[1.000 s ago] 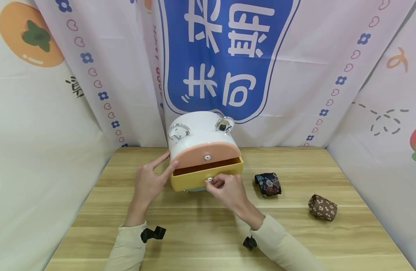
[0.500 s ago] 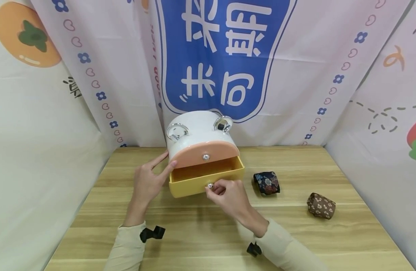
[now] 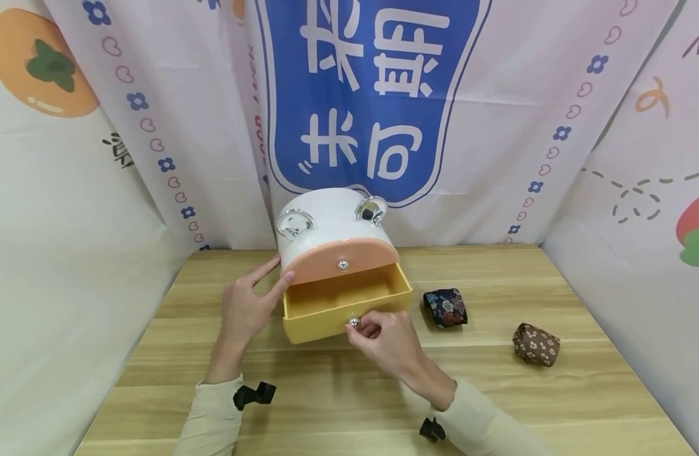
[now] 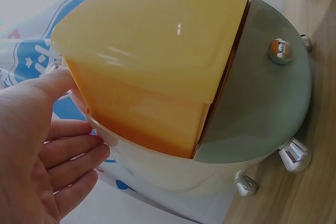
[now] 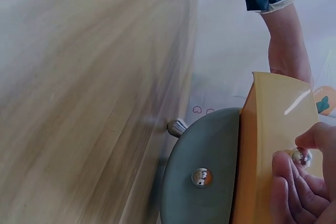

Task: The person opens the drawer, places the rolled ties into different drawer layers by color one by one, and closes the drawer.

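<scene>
A small white cabinet (image 3: 321,212) with frog-like silver-ringed eyes stands at the back of the table. Its yellow middle drawer (image 3: 309,326) is pulled well out, and the inside that shows is bare. My right hand (image 3: 386,339) pinches the drawer's silver knob (image 3: 354,322) between thumb and fingers. Against the cabinet's left side rests my left hand (image 3: 248,307), fingers extended and thumb by the front edge. Above the drawer, the pink top drawer (image 3: 338,256) is closed. The green bottom drawer (image 4: 257,93), also closed, shows in both wrist views.
To the right on the wooden table (image 3: 338,405) lie a rolled dark floral cloth (image 3: 445,308) and a rolled brown flowered cloth (image 3: 536,345). A printed curtain (image 3: 475,190) hangs directly behind the cabinet. The cabinet stands on silver feet (image 4: 295,156).
The yellow drawer has slid farther out toward me, with my right hand drawing back on its knob. My left hand has kept its place at the cabinet's side.
</scene>
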Demonstrator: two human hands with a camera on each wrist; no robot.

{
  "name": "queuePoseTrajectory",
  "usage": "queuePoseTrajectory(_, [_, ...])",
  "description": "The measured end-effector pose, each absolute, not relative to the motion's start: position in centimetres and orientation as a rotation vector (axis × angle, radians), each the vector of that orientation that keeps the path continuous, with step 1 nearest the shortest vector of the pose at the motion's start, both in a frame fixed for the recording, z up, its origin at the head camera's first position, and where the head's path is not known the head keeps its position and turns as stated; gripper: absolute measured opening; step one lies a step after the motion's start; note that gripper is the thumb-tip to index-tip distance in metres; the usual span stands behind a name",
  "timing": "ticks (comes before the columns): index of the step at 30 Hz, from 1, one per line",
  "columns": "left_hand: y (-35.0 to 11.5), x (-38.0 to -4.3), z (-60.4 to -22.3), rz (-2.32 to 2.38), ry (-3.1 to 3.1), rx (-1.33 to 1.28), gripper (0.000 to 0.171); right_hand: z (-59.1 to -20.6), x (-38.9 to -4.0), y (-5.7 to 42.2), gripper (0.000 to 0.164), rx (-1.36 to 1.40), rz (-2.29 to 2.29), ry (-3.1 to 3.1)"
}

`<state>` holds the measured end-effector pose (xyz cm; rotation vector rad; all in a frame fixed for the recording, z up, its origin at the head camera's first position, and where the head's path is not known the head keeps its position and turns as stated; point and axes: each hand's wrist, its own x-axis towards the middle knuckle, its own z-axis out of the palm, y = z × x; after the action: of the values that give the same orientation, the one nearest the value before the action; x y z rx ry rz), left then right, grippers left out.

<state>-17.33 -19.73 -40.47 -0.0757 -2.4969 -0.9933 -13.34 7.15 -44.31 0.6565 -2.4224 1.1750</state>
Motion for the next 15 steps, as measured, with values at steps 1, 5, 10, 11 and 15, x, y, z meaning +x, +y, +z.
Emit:
queuePoseTrajectory(1, [-19.7, -17.3, -40.5, -0.996, -2.500, -0.073, 0.052, -44.3, -13.2, 7.2, 0.016, 0.661, 1.176, -2.423])
queuePoseTrajectory(5, [-19.7, -17.2, -40.4, -0.999, -2.502, -0.072, 0.052, -44.3, -12.8, 7.4, 0.014, 0.688, 1.168, -2.425])
queuePoseTrajectory(10, [-19.7, -17.3, -40.4, -1.007, -2.495, -0.074, 0.053, -44.2, -12.2, 7.8, 0.012, 0.694, 1.185, -2.424])
queuePoseTrajectory(11, [-19.7, -17.3, -40.4, -1.008, -2.497, -0.074, 0.053, -44.2, -12.1, 7.9, 0.012, 0.693, 1.195, -2.425])
queuePoseTrajectory(15, [-19.7, -17.2, -40.4, -1.009, -2.502, -0.069, 0.053, -44.3, -11.7, 8.0, 0.012, 0.696, 1.188, -2.426])
